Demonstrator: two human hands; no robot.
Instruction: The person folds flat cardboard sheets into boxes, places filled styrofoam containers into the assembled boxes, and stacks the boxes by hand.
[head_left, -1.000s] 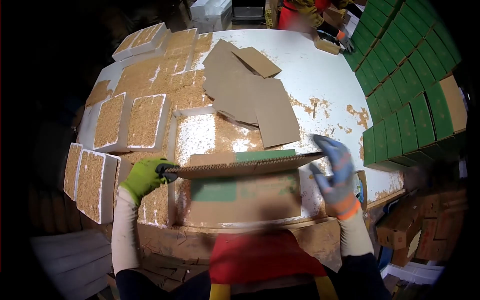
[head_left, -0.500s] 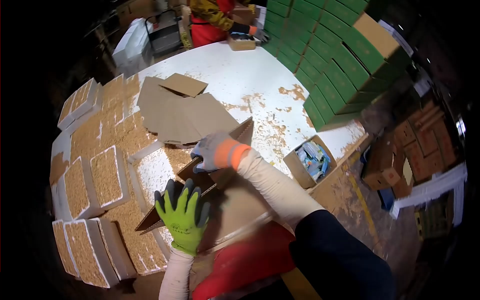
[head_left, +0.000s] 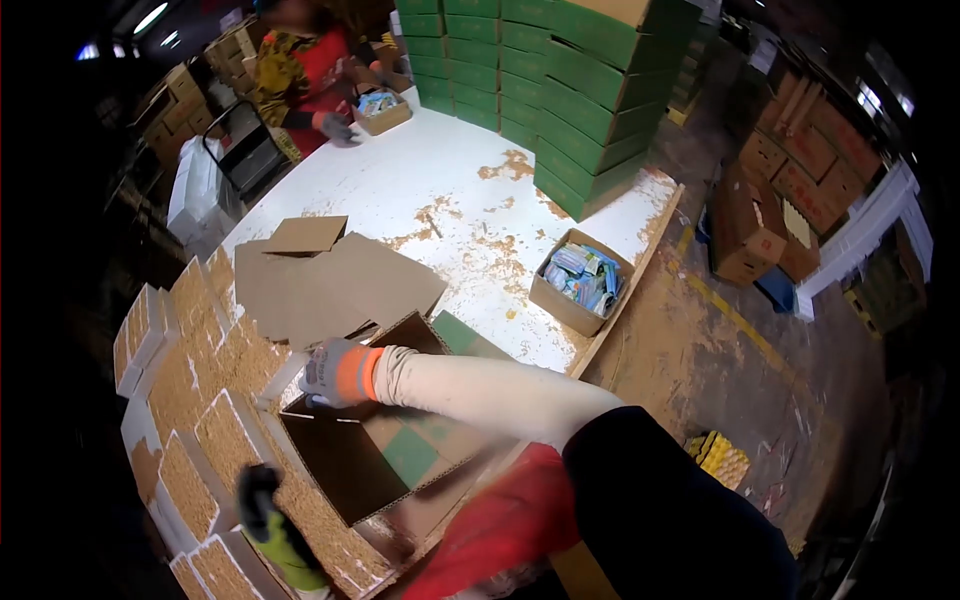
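Note:
An open cardboard box [head_left: 335, 465] lies in front of me, its inside brown with green patches at the bottom. My right hand [head_left: 338, 374], in a grey glove with an orange cuff, is at the box's far left edge, its fingers curled over the cardboard. Lower left, my left hand [head_left: 275, 530], in a green glove with dark fingertips, is away from the box. It is smeared by motion above the trays of wood shavings [head_left: 240, 440], so its grip does not show.
Flat cardboard sheets [head_left: 330, 285] lie beyond the box on the white table [head_left: 400, 185]. A carton of small colourful packets [head_left: 583, 278] stands at the right edge. Green boxes [head_left: 590, 120] are stacked behind. Across the table, a person in a red apron [head_left: 325, 75] has a gloved hand near another carton.
The cardboard between my hands now shows as an opened-out box. My left hand has let go and moved down and left. My right hand has shifted left; the view has turned.

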